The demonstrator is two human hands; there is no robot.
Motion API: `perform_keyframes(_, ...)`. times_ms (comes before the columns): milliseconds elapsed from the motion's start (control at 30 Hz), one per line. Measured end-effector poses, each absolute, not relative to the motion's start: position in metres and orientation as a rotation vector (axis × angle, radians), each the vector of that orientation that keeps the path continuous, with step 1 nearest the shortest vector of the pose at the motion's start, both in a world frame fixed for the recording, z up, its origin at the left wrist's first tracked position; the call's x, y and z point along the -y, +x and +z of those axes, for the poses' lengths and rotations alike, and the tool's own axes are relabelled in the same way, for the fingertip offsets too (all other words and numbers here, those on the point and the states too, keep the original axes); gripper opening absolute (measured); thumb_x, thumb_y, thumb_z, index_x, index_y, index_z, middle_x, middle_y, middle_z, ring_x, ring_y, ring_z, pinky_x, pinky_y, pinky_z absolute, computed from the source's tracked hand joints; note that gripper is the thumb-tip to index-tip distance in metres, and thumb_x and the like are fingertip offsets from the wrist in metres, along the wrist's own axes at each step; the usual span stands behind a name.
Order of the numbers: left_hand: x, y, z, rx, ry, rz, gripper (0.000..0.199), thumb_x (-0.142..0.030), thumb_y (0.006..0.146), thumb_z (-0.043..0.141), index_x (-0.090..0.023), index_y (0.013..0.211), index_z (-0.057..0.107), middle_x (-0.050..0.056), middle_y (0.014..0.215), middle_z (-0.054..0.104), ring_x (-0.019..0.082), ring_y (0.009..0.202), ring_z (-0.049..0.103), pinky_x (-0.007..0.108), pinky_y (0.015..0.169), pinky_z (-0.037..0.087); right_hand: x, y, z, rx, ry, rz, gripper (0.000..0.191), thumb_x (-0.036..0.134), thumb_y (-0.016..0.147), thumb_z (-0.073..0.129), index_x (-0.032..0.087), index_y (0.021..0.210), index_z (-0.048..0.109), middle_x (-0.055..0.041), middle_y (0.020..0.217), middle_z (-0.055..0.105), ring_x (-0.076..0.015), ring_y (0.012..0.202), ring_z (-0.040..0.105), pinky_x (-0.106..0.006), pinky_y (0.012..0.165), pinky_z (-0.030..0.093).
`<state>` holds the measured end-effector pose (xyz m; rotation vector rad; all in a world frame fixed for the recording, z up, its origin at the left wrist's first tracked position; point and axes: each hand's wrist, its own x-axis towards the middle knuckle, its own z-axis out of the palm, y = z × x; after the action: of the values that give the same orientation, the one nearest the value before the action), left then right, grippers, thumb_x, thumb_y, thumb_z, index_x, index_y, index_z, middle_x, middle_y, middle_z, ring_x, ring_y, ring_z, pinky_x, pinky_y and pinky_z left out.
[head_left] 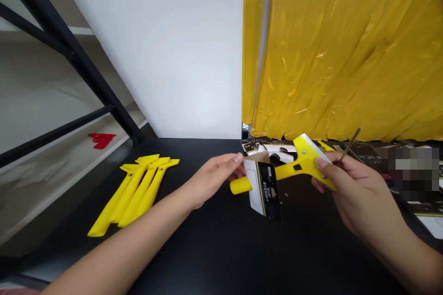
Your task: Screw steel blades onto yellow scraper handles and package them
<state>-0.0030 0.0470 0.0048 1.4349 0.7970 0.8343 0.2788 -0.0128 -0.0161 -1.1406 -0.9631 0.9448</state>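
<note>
My right hand (356, 193) grips a yellow scraper (294, 170) by its wide head, which has a metal blade edge and screws. A thin dark metal rod (350, 145) also sticks up from between the fingers of this hand; its other end is hidden. Around the scraper's handle sits a black and white printed cardboard sleeve (268, 189), with the round handle end poking out on the left. My left hand (218, 175) is at the sleeve's left edge, thumb and fingers closed on it, partly hidden behind the handle.
Several yellow scrapers (133, 193) lie side by side on the black table (207, 258) at left. Flat printed cards (266, 147) lie at the back, with more packaging (429, 221) at right. A red item (102, 140) rests on the shelf. A yellow plastic curtain (346, 50) hangs behind.
</note>
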Motion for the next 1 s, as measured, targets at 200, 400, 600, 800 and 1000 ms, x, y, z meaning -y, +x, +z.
perform_keyframes(200,-0.046,-0.007,0.005,-0.619,1.471,0.345,0.034,-0.042,0.089,0.085,-0.022,0.115,0.080,0.008,0.108,0.078,0.018,0.084,0.071,0.032,0.081,0.058,0.006,0.271,-0.012,0.873,-1.083,1.041,0.026,0.041,0.079,0.092,0.024,0.079,0.072,-0.0001,0.082,0.056,-0.0153,0.070,0.044,-0.022,0.049,0.042)
perform_keyframes(400,-0.045,-0.002,-0.004,-0.618,1.332,0.266,0.027,-0.040,0.088,0.086,-0.022,0.106,0.079,0.005,0.098,0.079,0.015,0.078,0.075,0.026,0.075,0.060,0.009,0.267,-0.017,0.918,-1.115,1.102,0.029,0.046,0.082,0.089,0.024,0.082,0.071,0.0016,0.077,0.053,-0.0132,0.064,0.043,-0.024,0.051,0.041)
perform_keyframes(600,-0.041,0.001,-0.005,-0.678,1.227,0.288,0.031,-0.044,0.087,0.086,-0.020,0.104,0.076,0.004,0.091,0.078,0.014,0.067,0.075,0.023,0.065,0.059,0.011,0.264,-0.021,1.057,-1.169,1.216,0.038,0.057,0.087,0.084,0.022,0.082,0.069,0.0033,0.073,0.049,-0.0113,0.060,0.042,-0.023,0.051,0.042)
perform_keyframes(800,-0.038,0.002,0.002,-0.644,1.281,0.310,0.031,-0.044,0.092,0.081,-0.017,0.106,0.074,0.004,0.091,0.075,0.004,0.045,0.054,0.017,0.042,0.040,0.009,0.265,-0.017,0.996,-1.153,1.198,0.040,0.060,0.086,0.082,0.023,0.100,0.076,-0.0015,0.086,0.059,-0.0135,0.065,0.046,-0.023,0.048,0.043)
perform_keyframes(1000,-0.038,0.003,0.002,-0.672,1.258,0.360,0.025,-0.040,0.094,0.078,-0.018,0.105,0.072,0.003,0.091,0.075,0.003,0.042,0.048,0.017,0.038,0.035,0.007,0.270,-0.016,0.949,-1.141,1.202,0.035,0.051,0.084,0.086,0.024,0.103,0.076,0.0015,0.085,0.055,-0.0095,0.060,0.042,-0.022,0.050,0.040)
